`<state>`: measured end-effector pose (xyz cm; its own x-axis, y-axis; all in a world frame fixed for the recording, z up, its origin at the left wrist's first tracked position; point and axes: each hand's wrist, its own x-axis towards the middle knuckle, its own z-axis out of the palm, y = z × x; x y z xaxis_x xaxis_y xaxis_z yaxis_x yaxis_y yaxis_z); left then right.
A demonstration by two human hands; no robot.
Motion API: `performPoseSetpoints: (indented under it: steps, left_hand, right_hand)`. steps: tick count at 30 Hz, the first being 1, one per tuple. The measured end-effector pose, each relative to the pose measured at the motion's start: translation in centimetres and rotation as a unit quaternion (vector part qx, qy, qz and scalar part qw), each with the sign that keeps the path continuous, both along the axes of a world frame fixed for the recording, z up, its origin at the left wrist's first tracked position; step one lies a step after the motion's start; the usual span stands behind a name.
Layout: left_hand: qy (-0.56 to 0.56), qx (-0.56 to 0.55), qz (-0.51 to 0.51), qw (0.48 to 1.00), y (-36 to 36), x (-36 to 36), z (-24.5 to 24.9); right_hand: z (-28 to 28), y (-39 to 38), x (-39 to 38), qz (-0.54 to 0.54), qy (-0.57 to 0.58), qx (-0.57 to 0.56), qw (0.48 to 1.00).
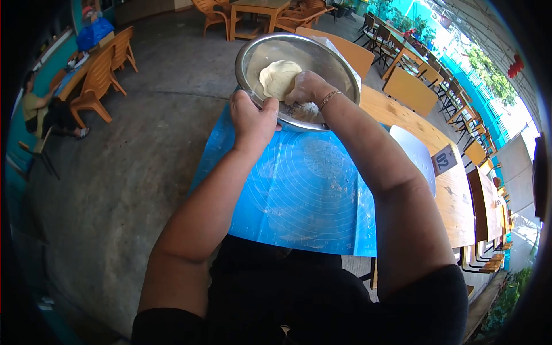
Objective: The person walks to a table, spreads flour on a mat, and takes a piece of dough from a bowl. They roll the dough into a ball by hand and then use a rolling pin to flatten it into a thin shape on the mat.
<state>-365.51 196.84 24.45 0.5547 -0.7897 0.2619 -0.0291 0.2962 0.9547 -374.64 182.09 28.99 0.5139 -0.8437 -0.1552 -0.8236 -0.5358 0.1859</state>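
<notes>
A steel mixing bowl is tilted toward me above the far end of a blue baking mat. My left hand grips the bowl's near rim. My right hand reaches inside the bowl and presses on a pale lump of dough. White flour lies at the bowl's bottom by my right fingers. A thin bracelet circles my right wrist.
The mat lies on a long wooden table with a white plate and a number sign to the right. Orange chairs and other tables stand around. A seated person is at far left.
</notes>
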Motion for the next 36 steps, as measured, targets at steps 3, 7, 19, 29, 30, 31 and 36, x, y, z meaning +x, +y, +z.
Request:
performPoseSetpoints:
  steps: [3,7,19,29,30,31,36]
  left_hand:
    - [-0.023,0.007,0.004,1.0,0.2,0.0,0.0]
    - [-0.108,-0.027,0.056,0.992,-1.2,0.9,-2.2]
    - [-0.098,-0.071,0.033,0.992,-0.8,0.4,-1.5]
    - [-0.047,0.01,0.04,0.998,-0.7,0.4,-0.6]
    - [-0.069,0.027,0.055,0.996,-1.1,0.6,-0.9]
    - [-0.072,0.027,0.055,0.996,-1.5,0.8,-1.2]
    - [-0.135,0.077,0.141,0.978,-2.5,1.3,-1.6]
  right_hand:
    - [-0.3,0.5,-0.5,-0.007,-0.045,-0.011,0.999]
    - [-1.6,0.4,-0.6,-0.045,-0.202,-0.107,0.972]
    - [-0.2,-0.7,-0.1,-0.04,-0.067,-0.036,0.996]
    - [-0.4,-3.2,0.3,0.128,0.122,-0.054,0.983]
    - [-0.4,-3.5,0.6,0.129,0.118,-0.055,0.983]
    - [-0.3,-3.7,0.9,0.191,0.19,-0.063,0.961]
    - [1.3,-2.9,0.7,0.105,0.053,0.039,0.992]
